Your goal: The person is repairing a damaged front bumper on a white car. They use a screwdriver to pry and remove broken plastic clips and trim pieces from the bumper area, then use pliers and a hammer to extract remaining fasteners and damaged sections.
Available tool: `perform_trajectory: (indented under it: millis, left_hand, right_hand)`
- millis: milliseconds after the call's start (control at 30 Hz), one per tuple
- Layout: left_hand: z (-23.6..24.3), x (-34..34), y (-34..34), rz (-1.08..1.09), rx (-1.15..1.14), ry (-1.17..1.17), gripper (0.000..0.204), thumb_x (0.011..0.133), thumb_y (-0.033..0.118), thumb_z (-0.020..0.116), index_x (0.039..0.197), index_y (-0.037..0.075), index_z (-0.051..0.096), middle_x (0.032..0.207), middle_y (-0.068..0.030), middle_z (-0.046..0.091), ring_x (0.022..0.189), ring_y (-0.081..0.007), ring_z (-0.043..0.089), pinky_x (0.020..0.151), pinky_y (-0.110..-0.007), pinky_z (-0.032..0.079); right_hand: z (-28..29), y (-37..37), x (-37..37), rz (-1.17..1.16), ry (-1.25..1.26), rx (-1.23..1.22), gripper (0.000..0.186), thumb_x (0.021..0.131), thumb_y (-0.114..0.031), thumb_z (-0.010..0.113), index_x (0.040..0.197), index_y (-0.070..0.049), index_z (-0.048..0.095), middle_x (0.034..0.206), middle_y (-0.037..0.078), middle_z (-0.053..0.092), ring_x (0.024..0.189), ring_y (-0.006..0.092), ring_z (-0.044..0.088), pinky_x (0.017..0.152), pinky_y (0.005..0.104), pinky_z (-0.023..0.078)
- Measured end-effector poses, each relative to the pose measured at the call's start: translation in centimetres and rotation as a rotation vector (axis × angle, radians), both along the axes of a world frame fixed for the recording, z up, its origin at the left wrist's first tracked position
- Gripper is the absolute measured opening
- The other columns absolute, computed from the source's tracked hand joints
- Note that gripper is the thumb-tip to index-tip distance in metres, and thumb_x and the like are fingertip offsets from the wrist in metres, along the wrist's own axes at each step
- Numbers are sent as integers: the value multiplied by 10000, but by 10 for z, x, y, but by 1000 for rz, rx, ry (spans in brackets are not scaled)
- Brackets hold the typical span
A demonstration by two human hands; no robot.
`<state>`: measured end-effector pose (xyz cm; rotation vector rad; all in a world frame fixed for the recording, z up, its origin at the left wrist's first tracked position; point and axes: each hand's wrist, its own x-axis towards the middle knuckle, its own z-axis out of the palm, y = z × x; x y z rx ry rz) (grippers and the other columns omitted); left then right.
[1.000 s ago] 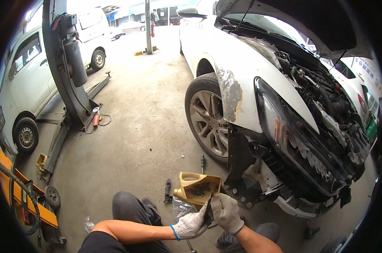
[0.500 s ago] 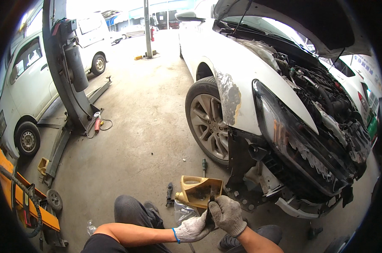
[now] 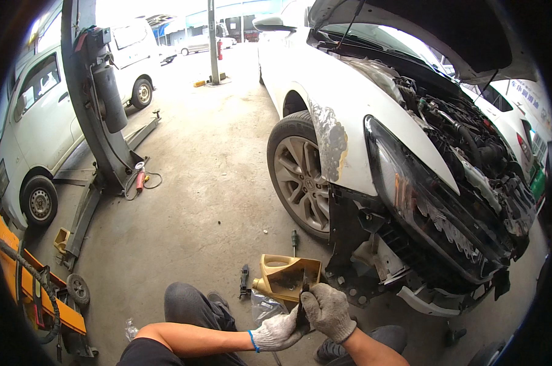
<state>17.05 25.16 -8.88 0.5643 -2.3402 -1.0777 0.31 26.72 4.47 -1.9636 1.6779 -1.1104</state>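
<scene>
Both of my hands wear grey-white work gloves and meet low in the middle of the view. My left hand [image 3: 280,332] and my right hand [image 3: 328,310] are both closed around a thin dark tool [image 3: 302,300] that points up between them. Just behind the hands lies a cut-open tan plastic jug [image 3: 286,273] on the concrete floor. My knee in dark trousers [image 3: 187,305] is bent to the left of the hands.
A white car [image 3: 373,116] with its bonnet up and front bumper off stands at the right, front wheel [image 3: 300,177] close by. A screwdriver [image 3: 294,241] and a dark part [image 3: 245,282] lie on the floor. A lift post [image 3: 99,104], white van [image 3: 38,122] and orange jack [image 3: 26,287] are at left.
My hands have stayed together on the dark tool, shifting slightly down and right in the view. The jug and the car have not moved.
</scene>
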Motion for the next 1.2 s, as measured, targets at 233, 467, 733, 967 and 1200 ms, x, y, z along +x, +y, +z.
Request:
perform_trajectory:
  millis: [233,467,733,967,1200]
  left_hand:
    - [1,1,2,2,83,-94,710,924,197,636,1449,-25,214,851,-225,626,715,-394,626,612,-448,492]
    - [9,0,4,4,224,-148,438,924,144,624,1292,-1,436,1045,-226,632,953,-412,633,788,-444,513]
    - [11,1,4,-8,220,-157,424,931,160,631,1279,1,447,1035,-218,641,943,-406,639,780,-445,514]
    - [17,0,6,0,205,-124,424,935,182,637,1274,7,451,1035,-215,643,941,-404,641,781,-447,514]
    - [33,-3,7,6,232,-24,407,934,189,640,1256,12,465,1030,-212,639,930,-403,638,772,-449,511]
  right_hand:
    - [0,1,0,-14,19,17,347,956,-304,591,740,-33,608,693,183,595,636,385,621,552,456,481]
    - [0,1,0,-15,37,-7,348,954,-300,592,730,-34,605,688,182,593,629,381,622,547,455,482]
    - [-2,1,-1,-15,47,0,356,951,-316,593,727,-40,599,682,181,587,627,383,617,547,456,479]
    - [0,1,0,-5,17,7,364,951,-326,594,723,-42,594,677,184,581,620,386,610,543,459,471]
    - [-3,1,-2,-16,35,-1,379,953,-343,594,717,-45,595,675,183,583,614,380,612,540,455,471]
